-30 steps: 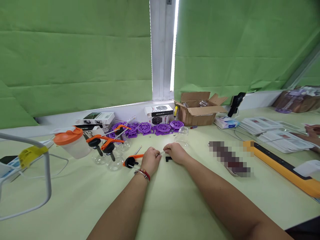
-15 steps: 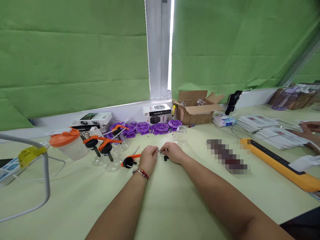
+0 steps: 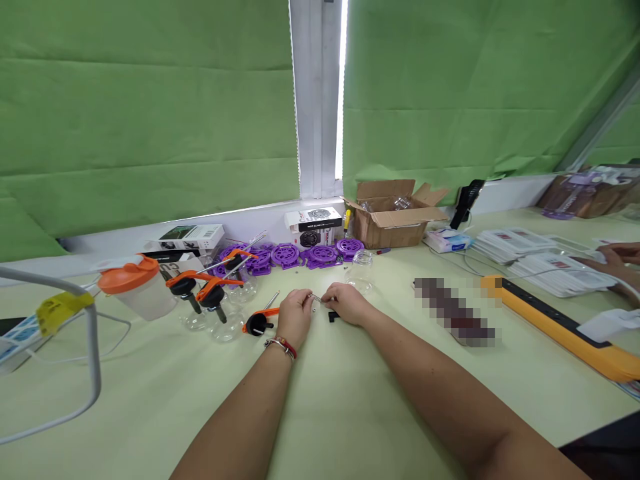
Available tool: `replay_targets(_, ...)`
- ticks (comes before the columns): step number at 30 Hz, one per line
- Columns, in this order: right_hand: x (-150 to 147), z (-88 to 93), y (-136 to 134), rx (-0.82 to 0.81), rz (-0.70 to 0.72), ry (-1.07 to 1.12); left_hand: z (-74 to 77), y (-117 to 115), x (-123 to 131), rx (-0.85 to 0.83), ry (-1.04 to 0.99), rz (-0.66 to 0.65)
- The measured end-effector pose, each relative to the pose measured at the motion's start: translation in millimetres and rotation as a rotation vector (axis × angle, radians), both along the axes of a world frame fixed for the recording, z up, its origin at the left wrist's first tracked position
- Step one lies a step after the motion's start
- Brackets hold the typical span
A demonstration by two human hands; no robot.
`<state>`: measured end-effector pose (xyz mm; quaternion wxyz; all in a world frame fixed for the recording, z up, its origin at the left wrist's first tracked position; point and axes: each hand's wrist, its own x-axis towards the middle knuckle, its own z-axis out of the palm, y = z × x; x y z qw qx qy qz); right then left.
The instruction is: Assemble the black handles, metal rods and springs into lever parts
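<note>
Between my two hands runs a thin metal spring (image 3: pixel 317 298). The fingertips of my left hand (image 3: pixel 294 313) pinch one end of it, and those of my right hand (image 3: pixel 347 303) pinch the other. Below the right fingers lies a small black part (image 3: pixel 333 317); a tiny metal piece (image 3: pixel 314 310) rests beside the left fingertips. To the left of my left hand sits a black and orange crank piece (image 3: pixel 259 323) with a metal rod. Just behind my right hand stands a clear jar (image 3: pixel 362 268).
Several clear jars with crank tops (image 3: pixel 213 297) and a shaker cup (image 3: pixel 137 287) stand left. Behind are purple wheel-shaped parts (image 3: pixel 285 256), printed boxes (image 3: pixel 315 223) and an open carton (image 3: pixel 393 227). Rightward are a yellow-black bar (image 3: pixel 555 323), stacked white packs (image 3: pixel 543 270) and another person's hand (image 3: pixel 620 260).
My fingertips have drawn slightly apart, and more of the spring shows between them. The other person's hand at the far right has shifted a little.
</note>
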<state>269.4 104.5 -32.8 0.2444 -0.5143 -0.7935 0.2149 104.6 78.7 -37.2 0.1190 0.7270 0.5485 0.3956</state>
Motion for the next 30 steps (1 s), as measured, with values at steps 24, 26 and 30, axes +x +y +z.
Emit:
replay_targets(24, 21, 12.1, -6, -0.247, 0.025, 0.104, 6.7, -22, -1, -0.190, 0.295, -0.022)
replay_targets(26, 25, 14.3, -6, -0.276, 0.051, 0.066, 7.2, -22, 0, -0.198, 0.321, -0.011)
replay_targets(30, 32, 16.1, -5, -0.262, 0.078, -0.042, 7.4, -20, -1, -0.207, 0.285, 0.009)
